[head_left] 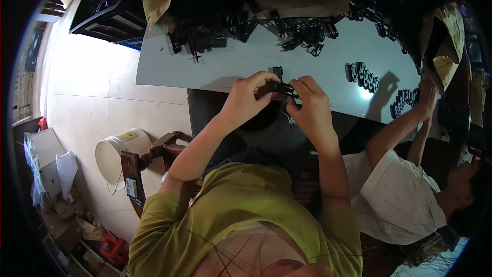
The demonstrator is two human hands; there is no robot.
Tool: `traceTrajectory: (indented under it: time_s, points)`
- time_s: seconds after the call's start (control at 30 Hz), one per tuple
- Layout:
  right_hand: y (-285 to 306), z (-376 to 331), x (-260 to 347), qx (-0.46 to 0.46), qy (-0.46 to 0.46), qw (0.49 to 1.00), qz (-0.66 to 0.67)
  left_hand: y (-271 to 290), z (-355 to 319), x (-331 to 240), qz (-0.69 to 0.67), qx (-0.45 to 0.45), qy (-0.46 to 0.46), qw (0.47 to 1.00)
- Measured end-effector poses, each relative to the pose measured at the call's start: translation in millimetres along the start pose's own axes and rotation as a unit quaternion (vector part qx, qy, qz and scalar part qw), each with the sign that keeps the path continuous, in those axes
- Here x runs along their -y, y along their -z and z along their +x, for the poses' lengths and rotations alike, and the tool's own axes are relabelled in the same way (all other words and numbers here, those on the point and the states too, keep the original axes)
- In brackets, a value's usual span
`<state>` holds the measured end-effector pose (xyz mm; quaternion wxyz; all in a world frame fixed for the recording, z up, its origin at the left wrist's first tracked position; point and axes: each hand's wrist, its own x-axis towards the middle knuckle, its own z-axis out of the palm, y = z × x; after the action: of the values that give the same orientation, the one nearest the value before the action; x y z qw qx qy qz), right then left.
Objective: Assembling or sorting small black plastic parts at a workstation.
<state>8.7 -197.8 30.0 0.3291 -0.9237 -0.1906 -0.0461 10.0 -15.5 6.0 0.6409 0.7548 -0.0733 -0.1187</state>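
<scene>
Left hand (249, 94) and right hand (307, 103) both pinching a small black plastic part (280, 88) between curled fingers, hovering over the near edge of the pale smooth table (230, 64), heaps of angular black parts (302, 33) lying beyond

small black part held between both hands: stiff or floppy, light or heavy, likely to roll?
The black part looks rigid: it spans between the left hand and right hand without sagging. Probably light, since fingertips alone carry it. Its flat, blocky shape suggests it would not roll on the table.
</scene>
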Motion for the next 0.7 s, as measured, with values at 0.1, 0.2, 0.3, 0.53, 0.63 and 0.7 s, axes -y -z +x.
traceTrajectory:
  time_s: [0.1, 0.2, 0.3, 0.53, 0.63, 0.7]
  points:
    - [2, -1, 7, 0.015, 0.029, 0.999, -0.031, -1, -3, -4, 0.063, -0.004, -0.027, 0.998]
    - [8, -2, 13, 0.009, 0.052, 0.997, -0.051, -3, -2, -3, 0.069, -0.014, -0.052, 0.996]
    - [8, -6, 11, -0.01, 0.083, 0.997, 0.001, -1, -3, -7, 0.028, -0.007, -0.034, 0.999]
    - [15, -28, -13, 0.113, -0.142, 0.948, 0.263, 5, -9, -10, -0.023, 0.065, -0.116, 0.991]
    - [20, -31, -13, 0.164, -0.169, 0.935, 0.265, 4, -15, -4, -0.159, 0.107, -0.031, 0.981]
    - [23, -19, -33, -0.043, 0.02, 0.987, 0.154, 3, -17, -2, -0.16, 0.066, -0.026, 0.985]
